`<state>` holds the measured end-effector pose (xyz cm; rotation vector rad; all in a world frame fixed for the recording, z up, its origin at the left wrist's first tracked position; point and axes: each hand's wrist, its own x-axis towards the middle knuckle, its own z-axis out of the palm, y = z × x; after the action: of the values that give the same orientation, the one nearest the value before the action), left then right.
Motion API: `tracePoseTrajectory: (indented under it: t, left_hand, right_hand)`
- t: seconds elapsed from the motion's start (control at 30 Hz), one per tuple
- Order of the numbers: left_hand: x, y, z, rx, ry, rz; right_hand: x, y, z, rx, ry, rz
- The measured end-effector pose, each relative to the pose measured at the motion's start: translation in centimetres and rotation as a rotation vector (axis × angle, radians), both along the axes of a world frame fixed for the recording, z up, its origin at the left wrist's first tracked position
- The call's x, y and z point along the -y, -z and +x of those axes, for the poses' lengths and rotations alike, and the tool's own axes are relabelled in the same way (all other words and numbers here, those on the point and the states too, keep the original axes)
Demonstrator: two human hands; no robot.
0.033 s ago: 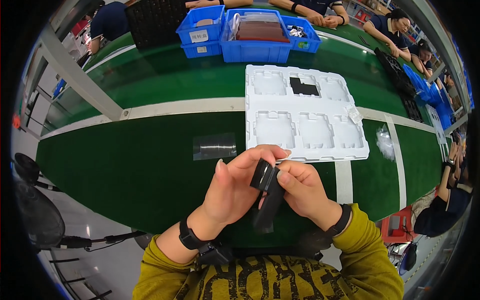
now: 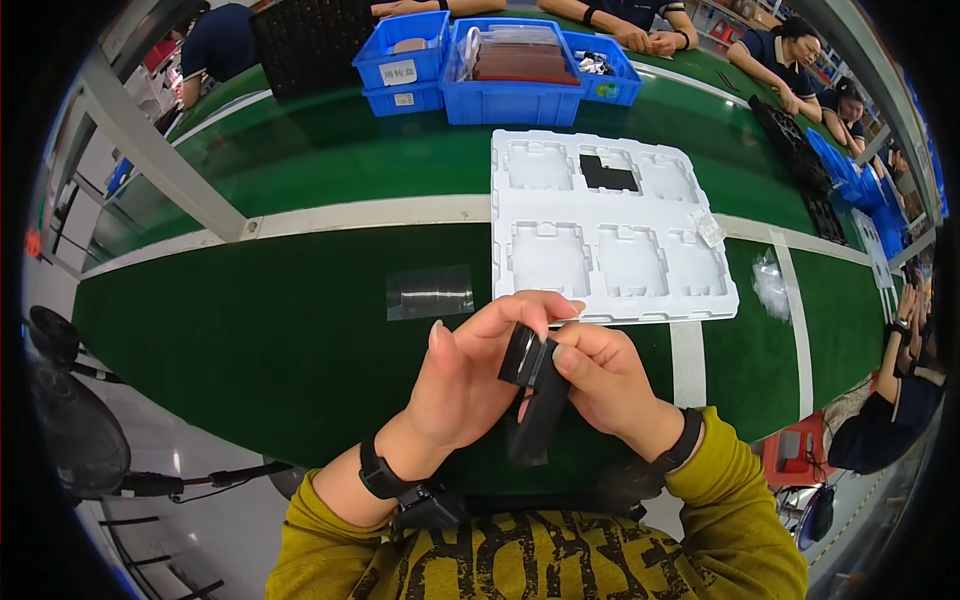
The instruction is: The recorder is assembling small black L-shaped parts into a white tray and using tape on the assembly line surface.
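Over the near edge of the green table I hold a black L-shaped flat piece (image 2: 543, 405) with a glossy strip across its upper part. My right hand (image 2: 610, 380) pinches its upper right edge between thumb and fingers. From the left, the fingers of my left hand (image 2: 465, 375) curl around the piece and touch its top, while the left thumb stands up away from it. Part of the left fingers is hidden behind the piece. Just beyond my hands lies a white moulded tray (image 2: 545, 208) with several recesses; a similar black piece (image 2: 608, 174) sits in a far one.
A clear film sheet (image 2: 430, 292) lies left of the tray, and crumpled clear plastic (image 2: 769, 285) to its right. Blue bins (image 2: 515, 103) stand at the back. A metal post (image 2: 160, 150) rises at the left. Other people sit along the far side and at the right.
The black piece and my fingers have shifted very slightly; both hands keep nearly the same pose. The tray and the table items stay put.
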<state>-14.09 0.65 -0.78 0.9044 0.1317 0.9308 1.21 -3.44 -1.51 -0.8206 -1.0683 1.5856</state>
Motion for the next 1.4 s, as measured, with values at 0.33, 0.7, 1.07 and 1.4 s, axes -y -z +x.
tracePoseTrajectory:
  t: [0.33, 0.7, 1.07, 1.4]
  left_hand:
    - [-1.0, -2.6, -1.0, -0.421, -0.217, 0.438]
    - [-0.5, -2.0, -0.8, -0.373, -0.345, 0.429]
    - [0.5, -2.6, -0.1, -0.183, -0.021, 0.188]
    - [-0.6, -2.8, -1.1, -0.441, -0.252, 0.63]
  right_hand:
    - [-0.3, -1.6, 1.0, 0.644, 0.227, 0.575]
    - [-0.6, -2.5, 0.4, 0.758, 0.325, 0.867]
    - [0.5, -2.3, 0.4, 0.426, 0.318, 0.387]
    - [0.3, -1.7, 0.0, 0.257, 0.313, 0.264]
